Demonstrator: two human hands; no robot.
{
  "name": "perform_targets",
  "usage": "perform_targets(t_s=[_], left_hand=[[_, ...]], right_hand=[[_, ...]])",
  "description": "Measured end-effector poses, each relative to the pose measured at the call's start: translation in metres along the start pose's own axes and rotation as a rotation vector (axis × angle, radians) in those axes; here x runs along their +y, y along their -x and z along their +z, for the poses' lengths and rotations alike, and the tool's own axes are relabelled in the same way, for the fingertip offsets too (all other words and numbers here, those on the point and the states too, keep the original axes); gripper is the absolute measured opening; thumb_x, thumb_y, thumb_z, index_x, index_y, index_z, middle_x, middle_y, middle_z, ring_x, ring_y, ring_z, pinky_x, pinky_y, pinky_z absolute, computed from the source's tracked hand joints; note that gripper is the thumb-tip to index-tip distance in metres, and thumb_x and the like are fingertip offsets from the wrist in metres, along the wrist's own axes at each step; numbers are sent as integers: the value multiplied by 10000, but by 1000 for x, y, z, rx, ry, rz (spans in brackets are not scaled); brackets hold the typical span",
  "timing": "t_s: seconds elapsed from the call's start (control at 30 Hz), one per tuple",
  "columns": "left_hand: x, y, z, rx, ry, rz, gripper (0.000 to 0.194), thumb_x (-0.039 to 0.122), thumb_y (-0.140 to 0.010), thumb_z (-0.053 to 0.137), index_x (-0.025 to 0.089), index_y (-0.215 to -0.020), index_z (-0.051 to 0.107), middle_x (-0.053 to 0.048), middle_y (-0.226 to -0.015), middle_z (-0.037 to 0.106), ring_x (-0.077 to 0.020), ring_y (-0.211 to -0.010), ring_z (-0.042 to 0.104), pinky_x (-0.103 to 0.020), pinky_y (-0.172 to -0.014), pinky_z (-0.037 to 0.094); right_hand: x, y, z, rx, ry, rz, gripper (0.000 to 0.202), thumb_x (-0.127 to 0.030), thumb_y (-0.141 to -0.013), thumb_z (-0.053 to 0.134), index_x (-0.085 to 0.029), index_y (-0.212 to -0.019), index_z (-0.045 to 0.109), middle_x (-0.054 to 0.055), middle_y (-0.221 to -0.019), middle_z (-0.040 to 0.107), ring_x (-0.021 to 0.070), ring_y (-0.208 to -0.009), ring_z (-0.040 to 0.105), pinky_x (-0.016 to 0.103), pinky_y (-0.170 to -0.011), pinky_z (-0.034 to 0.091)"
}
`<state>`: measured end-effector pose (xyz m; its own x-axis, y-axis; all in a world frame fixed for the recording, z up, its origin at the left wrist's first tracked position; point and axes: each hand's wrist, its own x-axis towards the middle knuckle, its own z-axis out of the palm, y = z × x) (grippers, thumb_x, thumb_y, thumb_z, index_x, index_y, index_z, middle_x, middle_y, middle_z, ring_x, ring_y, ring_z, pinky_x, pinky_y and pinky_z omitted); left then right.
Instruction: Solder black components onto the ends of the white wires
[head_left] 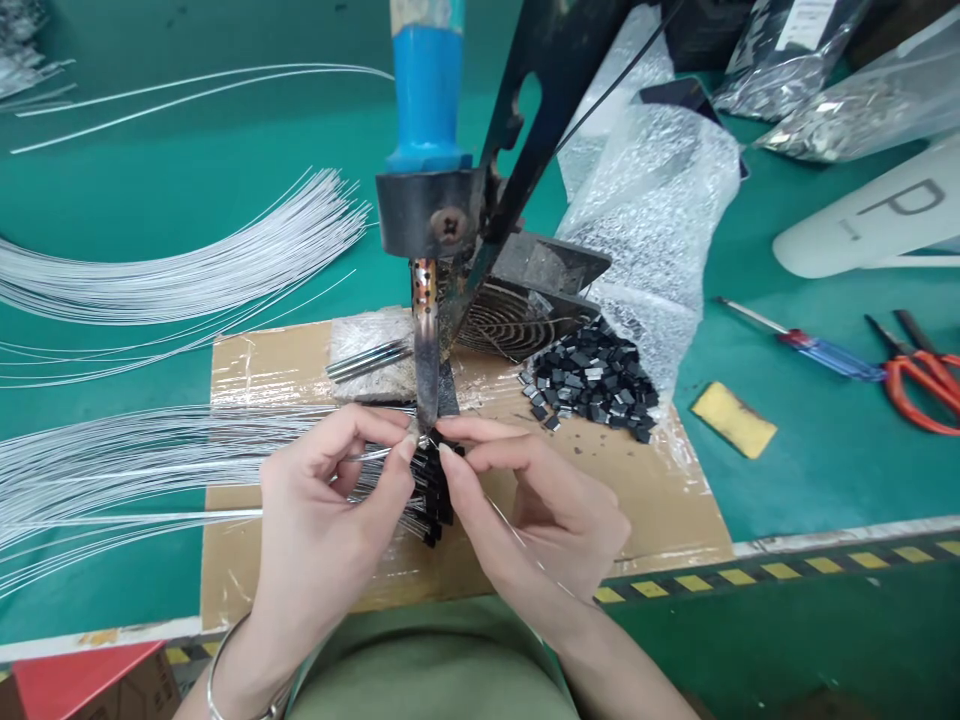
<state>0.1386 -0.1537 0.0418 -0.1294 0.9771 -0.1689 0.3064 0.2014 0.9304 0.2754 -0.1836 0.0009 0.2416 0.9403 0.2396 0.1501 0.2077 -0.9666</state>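
Note:
A soldering iron with a blue handle is clamped in a black stand, its tip pointing down. Just under the tip, my left hand pinches a thin white wire between thumb and forefinger; a small piece at its end is partly hidden by the fingertips. Close beside it, my right hand pinches a strand of solder wire that trails back over the wrist. Beneath both hands lies a row of wires tipped with black connectors, on a cardboard sheet.
Small black parts spill from a bubble-wrap bag. A coil of solder sits behind the iron. White wire bundles stretch leftward. A yellow sponge, a screwdriver and orange-handled scissors lie at right.

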Motion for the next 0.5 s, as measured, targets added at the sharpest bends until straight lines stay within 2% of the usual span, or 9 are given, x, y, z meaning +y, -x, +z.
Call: perform_targets(t_s=[0.17, 0.5], left_hand=[[-1, 0, -1, -26, 3, 1, 111, 164, -821, 776, 218, -735, 733, 3, -849, 769, -142, -789, 677, -213, -628, 487], [2, 1, 0, -12, -17, 3, 109, 198, -828, 775, 220, -731, 729, -6, -843, 771, -163, -806, 685, -236, -627, 485]], right_hand=[[1, 0, 1, 13, -5, 13, 217, -31, -886, 742, -248, -894, 731, 25, -1043, 834, 187, -943, 802, 324, -884, 642], [1, -2, 1, 17, 26, -20, 200, -51, -885, 748, -250, -901, 737, 42, -1010, 841, 214, -909, 812, 355, -847, 670]])
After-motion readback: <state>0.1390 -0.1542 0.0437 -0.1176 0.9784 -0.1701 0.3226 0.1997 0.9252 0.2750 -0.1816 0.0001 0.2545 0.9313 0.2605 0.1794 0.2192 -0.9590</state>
